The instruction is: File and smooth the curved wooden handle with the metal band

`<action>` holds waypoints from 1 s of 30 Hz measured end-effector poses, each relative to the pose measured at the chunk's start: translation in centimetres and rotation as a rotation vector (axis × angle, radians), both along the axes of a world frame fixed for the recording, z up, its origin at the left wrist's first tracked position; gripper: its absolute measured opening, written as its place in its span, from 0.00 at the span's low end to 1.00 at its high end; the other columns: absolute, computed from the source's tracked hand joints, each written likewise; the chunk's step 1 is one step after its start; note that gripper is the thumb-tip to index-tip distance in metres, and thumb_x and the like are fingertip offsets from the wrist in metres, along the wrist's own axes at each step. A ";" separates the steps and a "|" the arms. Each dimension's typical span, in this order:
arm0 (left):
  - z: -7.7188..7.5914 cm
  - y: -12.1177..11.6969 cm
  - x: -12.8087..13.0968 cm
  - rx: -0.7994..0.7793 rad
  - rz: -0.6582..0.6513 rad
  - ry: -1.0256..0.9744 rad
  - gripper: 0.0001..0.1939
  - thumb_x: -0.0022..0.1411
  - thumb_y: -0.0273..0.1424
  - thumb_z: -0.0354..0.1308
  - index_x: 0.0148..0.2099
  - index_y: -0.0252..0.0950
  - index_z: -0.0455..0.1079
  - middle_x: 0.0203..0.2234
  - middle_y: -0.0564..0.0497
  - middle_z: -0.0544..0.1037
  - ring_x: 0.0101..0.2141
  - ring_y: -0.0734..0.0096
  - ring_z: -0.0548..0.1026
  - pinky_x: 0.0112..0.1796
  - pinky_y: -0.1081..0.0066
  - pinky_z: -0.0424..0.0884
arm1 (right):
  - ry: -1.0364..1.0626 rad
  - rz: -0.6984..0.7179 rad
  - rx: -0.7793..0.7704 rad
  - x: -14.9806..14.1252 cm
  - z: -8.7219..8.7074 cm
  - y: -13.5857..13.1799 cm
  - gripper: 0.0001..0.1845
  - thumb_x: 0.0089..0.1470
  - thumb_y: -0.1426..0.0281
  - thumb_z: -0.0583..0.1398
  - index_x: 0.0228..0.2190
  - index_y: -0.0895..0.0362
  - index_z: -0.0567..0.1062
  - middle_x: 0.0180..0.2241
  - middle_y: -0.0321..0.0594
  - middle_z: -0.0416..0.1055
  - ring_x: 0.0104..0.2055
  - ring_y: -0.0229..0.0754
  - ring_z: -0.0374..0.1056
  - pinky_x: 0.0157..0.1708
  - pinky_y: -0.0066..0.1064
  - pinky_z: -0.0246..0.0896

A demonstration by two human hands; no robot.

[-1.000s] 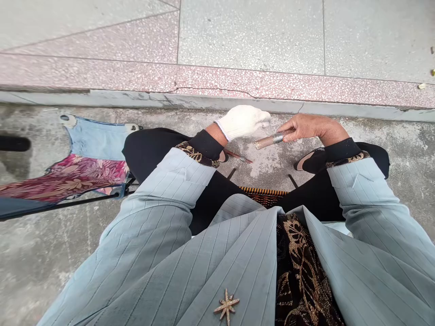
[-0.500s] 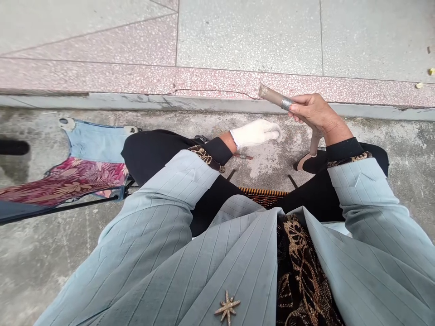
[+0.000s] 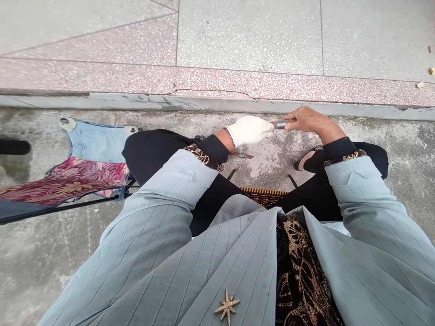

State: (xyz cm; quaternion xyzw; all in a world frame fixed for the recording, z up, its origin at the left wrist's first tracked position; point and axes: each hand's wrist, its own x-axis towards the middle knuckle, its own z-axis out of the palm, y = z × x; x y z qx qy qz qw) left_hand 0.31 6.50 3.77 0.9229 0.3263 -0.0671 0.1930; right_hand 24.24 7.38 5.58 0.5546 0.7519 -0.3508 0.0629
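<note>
Head view: we find a stick (image 3: 290, 121) held out in front of the person, above the rough concrete (image 3: 268, 160) and on the near side of the kerb (image 3: 217, 103). Its long axis runs from side to side, roughly in line with the kerb, the right end slightly farther from the body. A coil of wire (image 3: 281, 124) circles it.

The right hand (image 3: 307, 121), bare, is closed on the stick, with its fingertips at the coil's right edge. From this hand, the exposed length lies to the left. The left hand (image 3: 253, 130), in a white glove, has its fingers curled against the left end; whether they grip wood or wire we cannot tell. The coil sits in the short gap between the hands, closer to the right fingertips.

We note a second, reddish stick (image 3: 242, 155) below the left wrist, also wrapped with wire. To the left stands a cloth folding chair (image 3: 98, 138). We can read no brand, label or writing on any item.
</note>
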 end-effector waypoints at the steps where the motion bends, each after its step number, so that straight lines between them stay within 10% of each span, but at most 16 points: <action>1: 0.2 0.1 -0.2 0.029 -0.006 0.012 0.19 0.72 0.40 0.48 0.46 0.38 0.79 0.31 0.45 0.80 0.33 0.62 0.75 0.31 0.65 0.56 | -0.029 0.029 -0.062 0.0 0.1 0.0 0.15 0.53 0.61 0.65 0.41 0.54 0.85 0.24 0.36 0.70 0.30 0.41 0.63 0.34 0.35 0.52; 12: 0.2 1.1 -0.9 -0.080 0.004 -0.179 0.19 0.72 0.38 0.47 0.49 0.38 0.78 0.37 0.48 0.81 0.36 0.66 0.75 0.36 0.67 0.62 | 0.257 0.198 -0.418 0.6 2.7 -0.6 0.26 0.49 0.49 0.68 0.44 0.52 0.85 0.26 0.35 0.75 0.29 0.38 0.65 0.33 0.33 0.57; 23: -0.9 -0.6 0.8 -0.247 0.078 -0.308 0.20 0.72 0.37 0.45 0.50 0.34 0.76 0.37 0.48 0.81 0.36 0.67 0.76 0.40 0.69 0.67 | 0.712 -0.496 0.087 0.8 3.7 -1.1 0.28 0.52 0.43 0.64 0.40 0.54 0.80 0.33 0.43 0.73 0.31 0.40 0.65 0.31 0.35 0.61; 30: -0.3 -1.0 1.3 -0.157 -0.033 -0.222 0.19 0.72 0.38 0.47 0.50 0.38 0.78 0.36 0.51 0.82 0.36 0.68 0.77 0.37 0.71 0.63 | 0.322 -0.403 0.174 0.5 0.9 0.0 0.28 0.56 0.47 0.62 0.42 0.59 0.81 0.26 0.40 0.69 0.31 0.42 0.65 0.32 0.36 0.60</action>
